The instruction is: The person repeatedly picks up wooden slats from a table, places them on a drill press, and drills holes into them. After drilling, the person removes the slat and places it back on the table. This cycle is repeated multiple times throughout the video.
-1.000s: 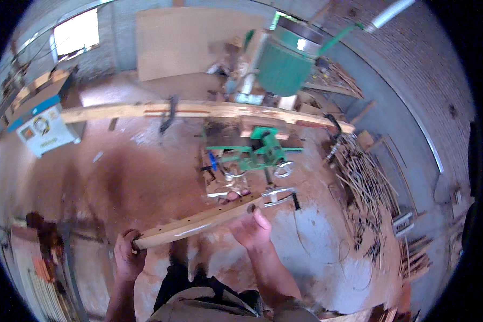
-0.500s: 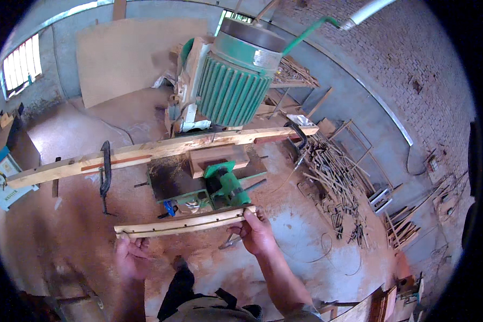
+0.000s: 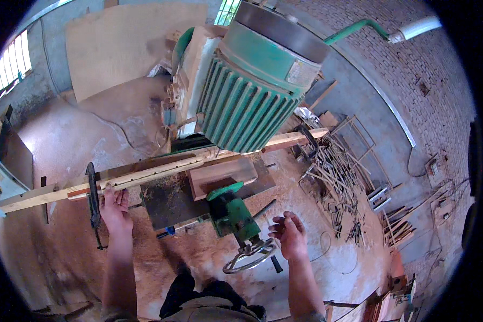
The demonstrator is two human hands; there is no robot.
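Note:
My left hand (image 3: 116, 210) grips the left end of a narrow pale wooden strip (image 3: 163, 171) with small dark notches or holes along it. The strip lies along the front of a long wooden beam (image 3: 40, 197). Just left of that hand, a dark G-clamp (image 3: 94, 206) is fixed on the beam. My right hand (image 3: 290, 234) is raised with loosely curled fingers and nothing in it, to the right of a metal handwheel (image 3: 250, 256). The strip's far end goes out of sight near the big green ribbed motor (image 3: 252, 102). Behind the handwheel sits a reddish wooden block (image 3: 222, 177).
Another clamp (image 3: 307, 140) grips the beam's right end. A green machine bracket (image 3: 234, 214) stands out toward me above the handwheel. Piled scrap sticks (image 3: 341, 180) lie on the floor at right. A control cabinet (image 3: 5, 166) stands at far left.
The strip, earlier held in both hands in front of me, has moved forward against the beam. My right hand has let go of it and moved right. The machine now looks closer.

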